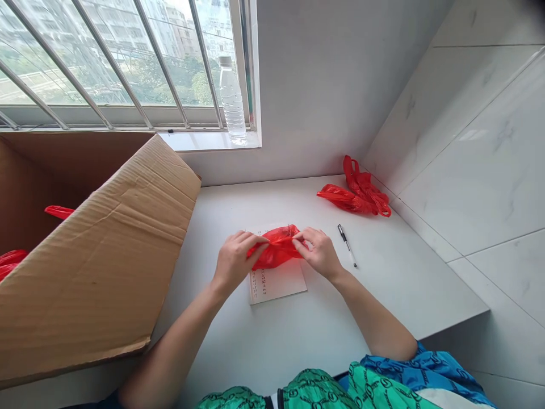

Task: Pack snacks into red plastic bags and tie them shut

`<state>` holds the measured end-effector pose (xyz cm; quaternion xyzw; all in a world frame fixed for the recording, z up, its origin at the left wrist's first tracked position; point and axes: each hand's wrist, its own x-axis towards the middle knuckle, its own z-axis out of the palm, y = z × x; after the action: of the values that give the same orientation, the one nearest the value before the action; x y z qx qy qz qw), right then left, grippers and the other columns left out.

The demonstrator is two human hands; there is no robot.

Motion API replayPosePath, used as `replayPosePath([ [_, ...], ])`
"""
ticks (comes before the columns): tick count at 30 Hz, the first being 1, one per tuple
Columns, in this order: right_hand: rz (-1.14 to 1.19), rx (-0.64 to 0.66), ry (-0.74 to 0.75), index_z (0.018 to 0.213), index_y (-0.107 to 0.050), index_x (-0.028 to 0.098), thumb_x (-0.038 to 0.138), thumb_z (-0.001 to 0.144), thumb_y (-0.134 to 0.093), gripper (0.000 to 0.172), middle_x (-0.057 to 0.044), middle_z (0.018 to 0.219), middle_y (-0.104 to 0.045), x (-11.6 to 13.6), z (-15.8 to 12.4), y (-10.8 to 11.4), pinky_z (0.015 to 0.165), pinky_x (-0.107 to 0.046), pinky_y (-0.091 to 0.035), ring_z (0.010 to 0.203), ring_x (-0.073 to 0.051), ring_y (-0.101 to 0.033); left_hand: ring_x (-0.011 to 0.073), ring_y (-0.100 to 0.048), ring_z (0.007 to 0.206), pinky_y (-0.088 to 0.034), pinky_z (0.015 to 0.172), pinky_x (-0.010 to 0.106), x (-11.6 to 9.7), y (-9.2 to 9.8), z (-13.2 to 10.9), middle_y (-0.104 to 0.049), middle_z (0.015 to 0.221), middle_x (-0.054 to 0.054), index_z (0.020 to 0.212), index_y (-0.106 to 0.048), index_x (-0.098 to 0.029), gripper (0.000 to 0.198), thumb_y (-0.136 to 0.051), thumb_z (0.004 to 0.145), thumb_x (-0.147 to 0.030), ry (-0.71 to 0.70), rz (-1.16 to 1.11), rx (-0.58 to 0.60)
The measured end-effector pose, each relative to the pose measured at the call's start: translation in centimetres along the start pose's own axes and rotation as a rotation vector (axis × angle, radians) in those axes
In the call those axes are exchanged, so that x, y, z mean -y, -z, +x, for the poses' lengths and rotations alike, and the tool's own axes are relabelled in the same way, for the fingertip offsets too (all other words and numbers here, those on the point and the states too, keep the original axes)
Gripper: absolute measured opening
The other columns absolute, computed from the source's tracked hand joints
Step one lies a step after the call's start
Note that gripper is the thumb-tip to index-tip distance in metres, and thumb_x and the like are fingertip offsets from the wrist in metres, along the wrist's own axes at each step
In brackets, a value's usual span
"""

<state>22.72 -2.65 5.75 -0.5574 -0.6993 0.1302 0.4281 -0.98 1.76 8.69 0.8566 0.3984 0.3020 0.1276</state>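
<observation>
A red plastic bag (pixel 279 250) is stretched between my two hands, just over a white notepad (pixel 279 287) with handwritten columns. My left hand (pixel 236 255) pinches the bag's left side between thumb and fingers. At the other side, my right hand (pixel 317 250) has its thumb and fingertips closed on the bag. The bag hides the upper middle of the notepad. To the right of my right hand lies a black-and-clear pen (pixel 347 245) on the white table (pixel 230 210).
A large open cardboard box (pixel 106 244) stands at the left, with red plastic (pixel 12 261) inside. Crumpled red bags (pixel 360 190) lie at the back right by the tiled wall (pixel 477 170). A water bottle (pixel 233 102) stands on the windowsill beside the metal bars.
</observation>
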Motion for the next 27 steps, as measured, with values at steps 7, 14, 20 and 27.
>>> replayPosePath([
  [7, 0.151, -0.222, -0.239, 0.067, -0.053, 0.023, 0.034, 0.090, -0.056, 0.026, 0.001, 0.068, -0.060, -1.6, 0.4, 2.6, 0.067, -0.030, -0.049, 0.066, -0.016, -0.057, 0.0171, -0.066, 0.085, -0.051, 0.073, 0.027, 2.5, 1.7, -0.7, -0.070, 0.091, 0.004, 0.099, -0.065, -0.019, 0.025, -0.057, 0.095, -0.043, 0.402, -0.410, -0.391],
  [14, -0.057, -0.456, -0.022, 0.100, -0.062, 0.022, 0.035, 0.090, -0.062, 0.016, -0.005, 0.097, -0.066, 0.9, 0.3, 4.2, 0.072, -0.035, -0.053, 0.084, -0.020, -0.062, 0.0228, -0.059, 0.117, -0.049, 0.100, 0.038, 0.0, 3.3, -0.6, -0.063, 0.118, 0.008, 0.135, -0.052, -0.025, 0.045, -0.062, 0.091, -0.032, 0.199, -0.593, -0.313],
  [20, -0.119, -0.371, 0.476, 0.107, -0.061, 0.025, 0.016, 0.092, -0.058, 0.017, -0.004, 0.093, -0.068, 4.6, -0.5, 3.0, 0.073, -0.032, -0.054, 0.085, -0.017, -0.065, 0.0186, -0.058, 0.095, -0.047, 0.093, 0.037, -3.8, 3.9, -1.0, -0.059, 0.098, 0.005, 0.098, -0.070, -0.022, 0.024, -0.047, 0.094, -0.016, -0.059, -0.339, -0.113],
  [27, -0.552, 0.248, 0.146, 0.089, -0.068, 0.018, 0.042, 0.103, -0.043, 0.037, -0.007, 0.083, -0.069, 3.6, 0.3, 0.3, 0.075, -0.034, -0.045, 0.077, -0.020, -0.062, 0.0155, -0.060, 0.075, -0.047, 0.077, 0.033, -3.6, 5.1, -2.2, -0.069, 0.090, 0.003, 0.075, -0.053, -0.019, 0.028, -0.029, 0.084, -0.008, -0.254, -0.278, 0.072],
])
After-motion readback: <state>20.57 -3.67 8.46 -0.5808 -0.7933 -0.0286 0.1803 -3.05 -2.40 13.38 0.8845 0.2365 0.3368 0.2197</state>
